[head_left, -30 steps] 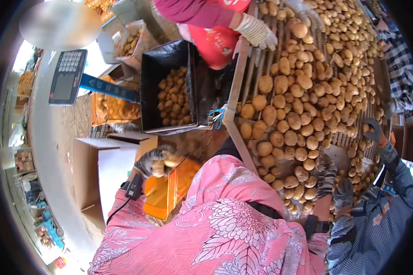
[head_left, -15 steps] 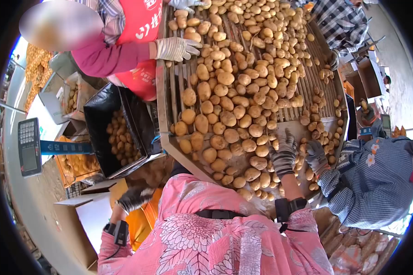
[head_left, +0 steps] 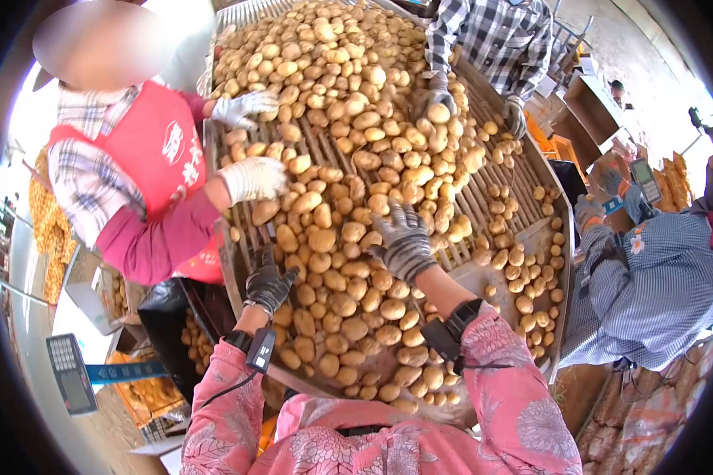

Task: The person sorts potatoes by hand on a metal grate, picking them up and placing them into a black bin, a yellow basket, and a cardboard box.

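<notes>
Many potatoes [head_left: 321, 240] lie heaped over a slatted sorting table [head_left: 479, 202], which has a smooth metal section [head_left: 469, 279] at its near end. My left hand [head_left: 268, 283], in a grey and black striped glove, is at the table's left edge beside the potatoes, its fingers apart and nothing visible in it. Further right, my right hand [head_left: 405, 241], gloved alike, lies over the potatoes in the middle with its fingers spread. Its palm side is hidden.
At left a person in a red apron [head_left: 162, 150] reaches over the potatoes. A person in a checked shirt [head_left: 495, 39] works opposite; another in blue [head_left: 650, 277] stands right. A black-lined crate [head_left: 162, 321] and a scale display [head_left: 71, 372] are at lower left.
My left hand has come up from beside the orange crate to the table's left edge. My right hand has moved left and farther forward over the potatoes. The view has shifted.
</notes>
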Tool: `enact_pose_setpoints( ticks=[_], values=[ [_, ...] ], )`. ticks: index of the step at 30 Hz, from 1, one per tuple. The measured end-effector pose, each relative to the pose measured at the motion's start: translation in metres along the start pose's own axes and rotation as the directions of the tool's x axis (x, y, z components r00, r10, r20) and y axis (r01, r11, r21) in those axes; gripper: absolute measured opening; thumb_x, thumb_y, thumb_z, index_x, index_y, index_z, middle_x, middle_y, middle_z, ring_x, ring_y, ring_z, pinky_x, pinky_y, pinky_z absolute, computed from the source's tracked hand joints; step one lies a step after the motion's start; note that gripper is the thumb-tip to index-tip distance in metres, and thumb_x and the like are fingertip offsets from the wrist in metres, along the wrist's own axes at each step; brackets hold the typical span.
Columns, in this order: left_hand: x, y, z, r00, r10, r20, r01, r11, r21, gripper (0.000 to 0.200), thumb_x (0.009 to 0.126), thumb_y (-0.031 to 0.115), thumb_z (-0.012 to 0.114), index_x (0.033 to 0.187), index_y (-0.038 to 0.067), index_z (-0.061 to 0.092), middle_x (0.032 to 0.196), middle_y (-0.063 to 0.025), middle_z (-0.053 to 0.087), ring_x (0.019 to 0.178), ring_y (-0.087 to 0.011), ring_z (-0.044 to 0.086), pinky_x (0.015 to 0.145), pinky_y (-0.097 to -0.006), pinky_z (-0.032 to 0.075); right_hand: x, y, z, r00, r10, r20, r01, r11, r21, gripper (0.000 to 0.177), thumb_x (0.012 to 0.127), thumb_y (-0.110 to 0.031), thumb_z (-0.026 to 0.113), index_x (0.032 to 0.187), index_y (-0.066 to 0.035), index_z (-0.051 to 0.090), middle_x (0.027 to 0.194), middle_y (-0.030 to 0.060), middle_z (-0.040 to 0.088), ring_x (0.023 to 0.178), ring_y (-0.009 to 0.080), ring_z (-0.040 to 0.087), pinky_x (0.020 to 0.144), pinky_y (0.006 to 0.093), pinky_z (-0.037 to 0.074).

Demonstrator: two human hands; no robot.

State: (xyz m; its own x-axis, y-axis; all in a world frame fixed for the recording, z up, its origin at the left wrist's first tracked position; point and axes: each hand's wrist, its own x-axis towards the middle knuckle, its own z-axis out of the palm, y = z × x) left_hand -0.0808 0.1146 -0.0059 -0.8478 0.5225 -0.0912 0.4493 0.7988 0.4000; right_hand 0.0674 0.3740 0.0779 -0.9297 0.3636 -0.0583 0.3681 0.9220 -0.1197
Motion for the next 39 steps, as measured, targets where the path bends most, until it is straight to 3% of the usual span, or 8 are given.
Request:
enact_pose_setpoints(
  ticks=[2, 4, 11, 14, 18, 30, 36, 39],
  values=[
    [0.012, 0.016, -0.008, 0.988, -0.054, 0.145, 0.053, 0.999, 0.013, 0.089, 0.078, 0.048, 0.064, 0.144, 0.006, 0.021, 0.143, -0.0249, 0.03, 0.132, -0.0395, 0.03, 0.107, -0.0416, 0.029, 0.035, -0.001, 0.002, 0.999, -0.044, 0.023, 0.044, 0.999, 0.014, 0.063, 0.084, -0.048, 0.057, 0.137, -0.02, 0.039, 0.148, 0.0189, 0.022, 0.136, 0.0407, 0.02, 0.108, 0.0559, 0.018],
    [0.021, 0.017, 0.012, 0.994, 0.082, -0.073, -0.056, 0.951, 0.303, 0.088, 0.079, 0.047, 0.063, 0.145, 0.009, 0.02, 0.14, -0.026, 0.034, 0.131, -0.0395, 0.031, 0.105, -0.0442, 0.03, 0.063, -0.004, 0.006, 0.996, -0.032, 0.085, 0.027, 0.998, 0.065, 0.063, 0.084, -0.052, 0.053, 0.137, -0.019, 0.04, 0.148, 0.0184, 0.023, 0.136, 0.0416, 0.02, 0.108, 0.058, 0.016],
    [0.015, 0.097, 0.009, 0.974, 0.203, 0.103, -0.213, 0.973, 0.09, 0.087, 0.076, 0.053, 0.064, 0.143, 0.012, 0.028, 0.146, -0.0264, 0.021, 0.135, -0.0418, 0.023, 0.106, -0.0511, 0.027, 0.046, 0.028, 0.019, 0.989, -0.124, 0.083, 0.12, 0.992, 0.05, 0.055, 0.083, -0.052, 0.054, 0.128, -0.021, 0.05, 0.142, 0.012, 0.035, 0.133, 0.0343, 0.028, 0.104, 0.0586, 0.022],
    [-0.007, 0.14, 0.027, 0.831, 0.552, 0.076, -0.556, 0.816, 0.158, 0.084, 0.075, 0.059, 0.062, 0.14, 0.014, 0.035, 0.148, -0.0233, 0.016, 0.137, -0.0416, 0.014, 0.106, -0.0541, 0.024, 0.012, 0.048, 0.032, 0.99, -0.092, 0.11, 0.081, 0.992, 0.102, 0.055, 0.081, -0.049, 0.059, 0.128, -0.023, 0.049, 0.142, 0.0125, 0.034, 0.134, 0.0367, 0.026, 0.105, 0.0543, 0.024],
    [-0.047, 0.206, 0.03, 0.704, 0.591, 0.394, -0.683, 0.716, 0.144, 0.083, 0.073, 0.063, 0.059, 0.138, 0.016, 0.04, 0.148, -0.02, 0.019, 0.136, -0.0475, 0.01, 0.106, -0.0592, 0.018, -0.063, 0.079, 0.034, 0.988, 0.068, 0.141, -0.079, 0.994, 0.075, 0.064, 0.079, -0.046, 0.061, 0.135, -0.023, 0.041, 0.146, 0.0212, 0.023, 0.135, 0.0424, 0.02, 0.11, 0.0528, 0.016],
    [-0.138, 0.134, 0.041, 0.132, 0.854, 0.503, -0.974, 0.206, -0.094, 0.059, 0.077, 0.045, 0.057, 0.13, 0.018, 0.049, 0.142, -0.0079, 0.037, 0.135, -0.0374, 0.021, 0.109, -0.0585, 0.013, -0.242, 0.043, 0.059, 0.944, 0.297, 0.144, -0.302, 0.953, 0.017, 0.053, 0.084, -0.038, 0.056, 0.132, -0.018, 0.047, 0.145, 0.0161, 0.03, 0.13, 0.0395, 0.03, 0.108, 0.0503, 0.022],
    [-0.115, 0.083, 0.009, 0.129, 0.924, 0.359, -0.944, 0.225, -0.24, 0.03, 0.074, 0.031, 0.065, 0.099, 0.014, 0.065, 0.11, -0.0063, 0.061, 0.115, -0.0308, 0.05, 0.102, -0.0454, 0.036, -0.193, 0.072, 0.016, 0.872, 0.263, 0.413, -0.296, 0.955, 0.017, 0.033, 0.081, -0.031, 0.06, 0.108, -0.014, 0.058, 0.12, 0.0107, 0.054, 0.102, 0.0306, 0.055, 0.09, 0.0449, 0.041],
    [-0.113, 0.076, -0.009, 0.321, 0.897, 0.305, -0.884, 0.399, -0.243, 0.026, 0.073, 0.022, 0.067, 0.096, 0.011, 0.066, 0.1, -0.0066, 0.063, 0.099, -0.0283, 0.058, 0.088, -0.0407, 0.045, -0.146, 0.09, 0.022, 0.987, 0.1, -0.122, -0.085, 0.989, 0.118, 0.024, 0.08, -0.022, 0.061, 0.101, -0.012, 0.057, 0.106, 0.0123, 0.058, 0.086, 0.0309, 0.059, 0.078, 0.0424, 0.047]
  ],
)
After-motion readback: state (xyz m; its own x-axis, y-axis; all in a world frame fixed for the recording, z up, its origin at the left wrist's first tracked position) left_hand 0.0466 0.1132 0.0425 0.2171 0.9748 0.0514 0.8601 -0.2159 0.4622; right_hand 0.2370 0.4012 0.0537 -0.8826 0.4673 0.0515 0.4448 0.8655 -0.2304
